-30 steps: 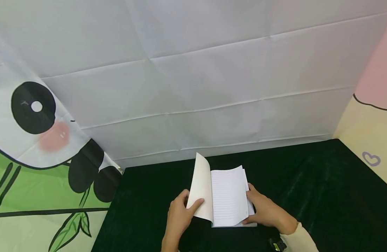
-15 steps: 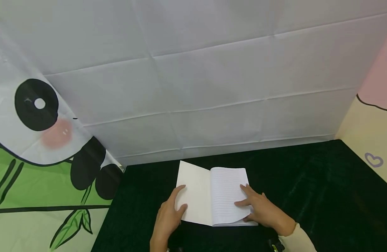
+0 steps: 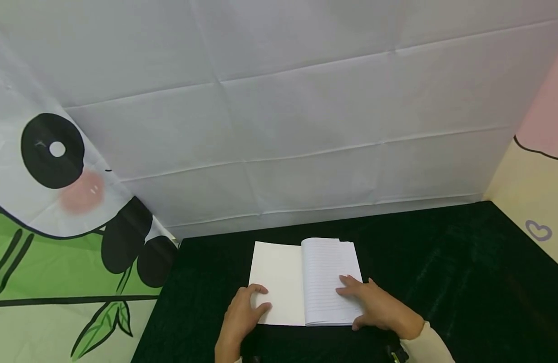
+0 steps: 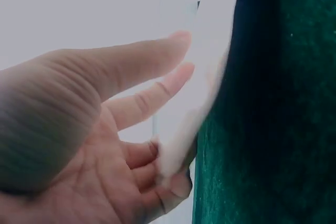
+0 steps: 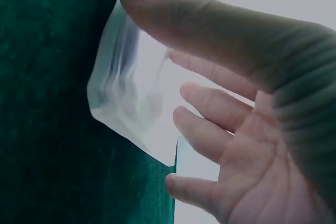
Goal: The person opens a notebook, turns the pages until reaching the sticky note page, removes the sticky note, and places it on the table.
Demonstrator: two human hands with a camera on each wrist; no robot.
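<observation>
A notebook (image 3: 322, 287) lies spread on the dark green cloth in the head view. Its left side (image 3: 281, 272) is plain cream and its right side is a lined white page. My left hand (image 3: 238, 315) rests at the lower left edge, thumb and forefinger over the cream side. In the left wrist view the fingers (image 4: 142, 106) look loosely bent beside the pale sheet. Over the lower right of the lined page lies my right hand (image 3: 381, 305), fingers spread and thumb at the bottom corner. The right wrist view shows the page block (image 5: 126, 77) near that thumb.
Dark green cloth (image 3: 442, 272) covers the table around the notebook. A white sheet (image 3: 306, 126) hangs behind it. Printed cartoon cloth stands at the left (image 3: 79, 272), and a yellow and pink panel (image 3: 538, 201) at the right.
The raised cream side has come down flat to the left, and my left hand moved left with it. My right hand slid slightly towards me, and the lined page's lifted lower corner now lies flatter.
</observation>
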